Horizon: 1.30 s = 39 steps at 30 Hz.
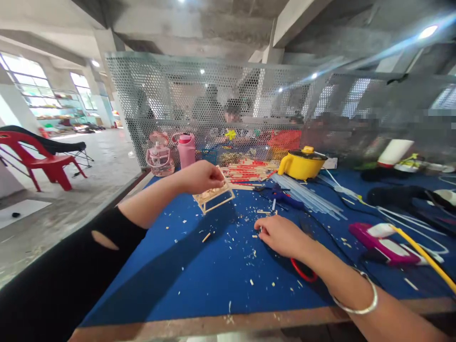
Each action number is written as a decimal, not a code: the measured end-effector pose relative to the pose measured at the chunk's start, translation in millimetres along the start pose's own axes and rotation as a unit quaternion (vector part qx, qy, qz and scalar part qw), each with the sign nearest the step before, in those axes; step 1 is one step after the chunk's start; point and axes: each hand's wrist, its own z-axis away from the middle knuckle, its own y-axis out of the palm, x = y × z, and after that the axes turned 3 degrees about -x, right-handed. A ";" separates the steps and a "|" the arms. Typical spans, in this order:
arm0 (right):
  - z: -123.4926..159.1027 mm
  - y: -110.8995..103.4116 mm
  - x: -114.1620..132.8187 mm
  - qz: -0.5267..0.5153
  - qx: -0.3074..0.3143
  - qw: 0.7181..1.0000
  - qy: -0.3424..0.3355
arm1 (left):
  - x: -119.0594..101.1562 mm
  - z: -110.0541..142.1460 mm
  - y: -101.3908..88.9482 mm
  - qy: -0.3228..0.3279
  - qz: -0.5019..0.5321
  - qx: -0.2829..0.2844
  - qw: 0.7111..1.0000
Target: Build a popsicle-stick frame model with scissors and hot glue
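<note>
My left hand (pixel 202 176) is closed on the top of a small frame built of pale wooden sticks (pixel 214 197), which stands on the blue table top (pixel 199 270). My right hand (pixel 281 235) rests on the table further right, fingers curled and pinched together at a tiny wood piece among the chips; what it holds is too small to name. Red-handled scissors (pixel 302 271) lie partly under my right wrist. A silver bangle (pixel 359 297) circles my right forearm.
A pile of red and plain sticks (pixel 247 171), a yellow pot (pixel 302 164), clear glue sticks (pixel 306 194), a pink glue gun (pixel 383 242) with a yellow cord, and two pink bottles (pixel 173 153) stand behind. A perforated metal screen (pixel 213 95) backs the table; people sit beyond it. A red chair (pixel 42 161) stands left.
</note>
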 end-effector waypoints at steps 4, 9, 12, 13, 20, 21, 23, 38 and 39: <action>-1.5 -2.4 7.5 -0.061 -0.048 0.996 0.038 | 27.6 11.5 39.9 0.058 -0.208 0.109 0.970; -19.1 -4.0 26.2 -0.211 -0.075 0.974 0.023 | 42.8 22.4 57.2 0.038 -0.229 0.124 0.965; -32.3 2.7 33.5 -0.288 -0.102 0.951 0.035 | 43.3 19.3 58.9 0.029 -0.243 0.128 0.961; -36.1 6.4 33.6 -0.304 -0.110 0.945 0.041 | 43.3 17.5 60.3 0.028 -0.248 0.128 0.960; -48.2 35.6 20.4 -0.404 -0.114 0.905 0.068 | 40.3 9.8 71.0 0.024 -0.287 0.152 0.946; -48.5 38.2 20.4 -0.421 -0.108 0.898 0.067 | 39.1 9.5 70.8 0.023 -0.292 0.159 0.943; -49.0 41.9 22.2 -0.449 -0.103 0.885 0.067 | 36.8 9.1 70.0 0.022 -0.303 0.171 0.937; -38.6 38.2 25.2 -0.344 -0.194 0.911 0.119 | 65.8 64.4 47.7 0.073 -0.319 -0.081 0.941; -36.0 36.8 28.2 -0.333 -0.185 0.918 0.112 | 71.5 66.5 47.9 0.060 -0.299 -0.097 0.947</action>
